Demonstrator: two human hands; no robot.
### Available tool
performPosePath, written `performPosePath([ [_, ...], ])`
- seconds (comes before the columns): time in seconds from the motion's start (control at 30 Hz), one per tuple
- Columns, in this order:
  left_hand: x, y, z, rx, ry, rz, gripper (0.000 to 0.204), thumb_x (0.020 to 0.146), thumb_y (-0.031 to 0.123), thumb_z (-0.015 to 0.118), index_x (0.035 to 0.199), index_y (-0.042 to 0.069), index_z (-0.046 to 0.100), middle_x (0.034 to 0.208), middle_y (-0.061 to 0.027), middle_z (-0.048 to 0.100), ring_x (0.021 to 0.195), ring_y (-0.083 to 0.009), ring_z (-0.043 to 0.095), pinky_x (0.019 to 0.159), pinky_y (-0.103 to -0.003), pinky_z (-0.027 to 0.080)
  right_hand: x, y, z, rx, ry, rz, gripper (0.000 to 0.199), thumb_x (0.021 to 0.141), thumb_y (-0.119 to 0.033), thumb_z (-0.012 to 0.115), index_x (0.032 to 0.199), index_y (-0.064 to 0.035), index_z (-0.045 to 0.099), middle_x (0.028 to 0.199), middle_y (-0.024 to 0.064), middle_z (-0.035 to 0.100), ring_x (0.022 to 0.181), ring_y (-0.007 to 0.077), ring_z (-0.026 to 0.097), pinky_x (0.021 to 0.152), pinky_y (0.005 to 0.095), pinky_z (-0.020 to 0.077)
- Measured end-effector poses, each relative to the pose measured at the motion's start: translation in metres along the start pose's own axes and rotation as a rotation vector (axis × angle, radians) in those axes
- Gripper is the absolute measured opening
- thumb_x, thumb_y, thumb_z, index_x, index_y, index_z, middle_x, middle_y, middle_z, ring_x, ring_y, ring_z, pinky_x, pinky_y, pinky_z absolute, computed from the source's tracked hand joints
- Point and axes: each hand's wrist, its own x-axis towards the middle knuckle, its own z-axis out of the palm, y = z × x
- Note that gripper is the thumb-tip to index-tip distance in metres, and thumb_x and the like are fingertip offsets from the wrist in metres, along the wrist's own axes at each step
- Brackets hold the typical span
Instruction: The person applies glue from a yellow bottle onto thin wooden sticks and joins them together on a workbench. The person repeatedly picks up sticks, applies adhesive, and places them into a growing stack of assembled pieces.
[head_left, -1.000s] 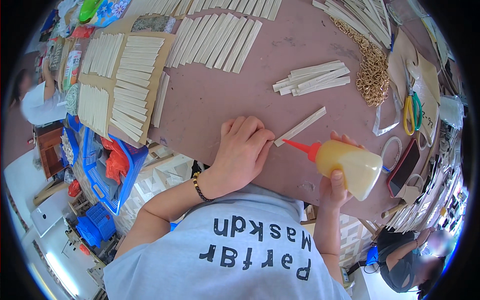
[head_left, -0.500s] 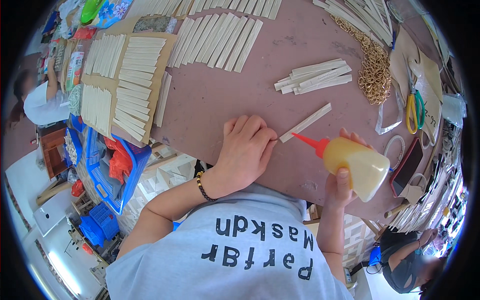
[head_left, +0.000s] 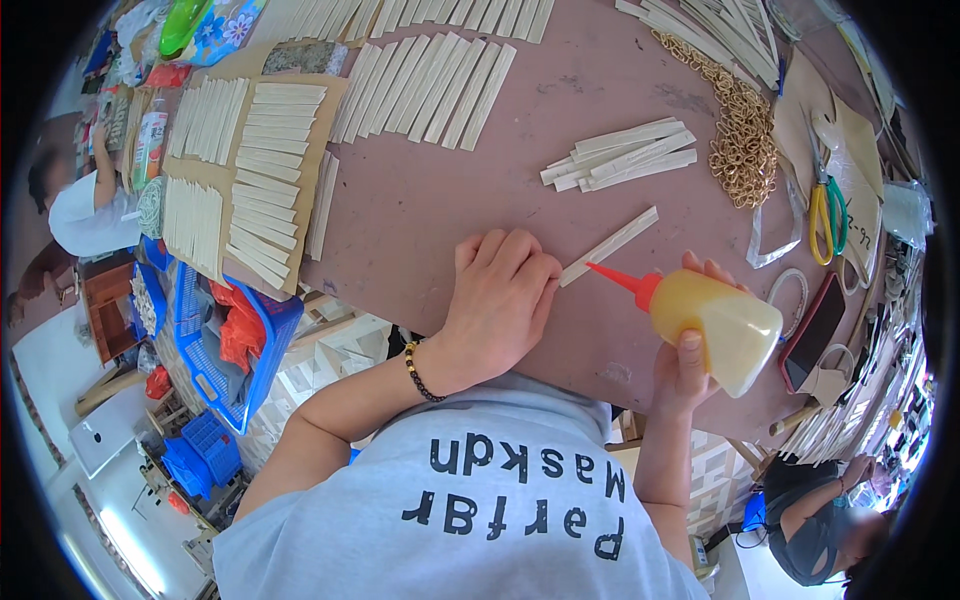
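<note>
Brown worktable (head_left: 420, 220): strip rows (head_left: 430, 85), gold chain (head_left: 742, 135), scissors (head_left: 828, 205).

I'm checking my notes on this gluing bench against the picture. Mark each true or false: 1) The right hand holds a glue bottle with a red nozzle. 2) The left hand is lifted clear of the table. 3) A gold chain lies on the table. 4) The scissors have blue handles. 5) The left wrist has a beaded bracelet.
1) True: the right hand grips the yellowish glue bottle.
2) False: the left hand rests flat on the table, at the end of a pale strip.
3) True: the gold chain lies there.
4) False: the scissors have yellow and green handles.
5) True: the bracelet is dark-beaded.
</note>
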Motion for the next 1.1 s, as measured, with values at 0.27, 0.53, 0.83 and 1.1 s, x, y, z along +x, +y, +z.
performPosePath([
  [0.27,0.003,0.005,0.000,0.043,-0.011,-0.015,0.011,0.075,0.004,0.066,0.082,0.011,0.061,0.085,-0.0019,0.050,0.083,-0.0208,0.049,0.078,-0.037,0.031,0.013,0.001,-0.008,-0.097,0.061,-0.098,0.067,0.080,-0.023,0.072,0.134,-0.0092,0.035,0.129,0.0182,0.048,0.122,0.0413,0.047,0.097,0.0530,0.0450],
  [0.53,0.006,0.008,-0.001,0.104,-0.047,-0.021,0.011,0.075,0.005,0.065,0.081,0.011,0.058,0.083,-0.0031,0.049,0.082,-0.0220,0.049,0.078,-0.037,0.032,0.013,0.006,-0.012,-0.075,0.009,-0.122,0.068,0.079,-0.024,0.073,0.133,-0.0073,0.035,0.131,0.0176,0.046,0.123,0.0424,0.045,0.096,0.0584,0.0439],
  [0.83,0.007,0.009,-0.002,0.130,-0.086,-0.023,0.011,0.076,0.005,0.064,0.081,0.011,0.056,0.083,-0.0036,0.048,0.081,-0.0227,0.049,0.078,-0.038,0.033,0.017,0.007,-0.017,-0.110,0.033,-0.170,0.065,0.082,-0.022,0.069,0.134,-0.0061,0.033,0.132,0.0181,0.045,0.125,0.0433,0.043,0.098,0.0579,0.0429],
  [1.1,0.007,0.009,-0.002,0.122,-0.100,-0.026,0.011,0.077,0.005,0.063,0.082,0.011,0.056,0.083,-0.0042,0.048,0.082,-0.0231,0.050,0.078,-0.038,0.033,0.027,0.004,-0.016,-0.090,0.105,-0.138,0.062,0.081,-0.022,0.070,0.132,-0.0041,0.038,0.132,0.0180,0.045,0.124,0.0412,0.045,0.098,0.0557,0.0428],
])
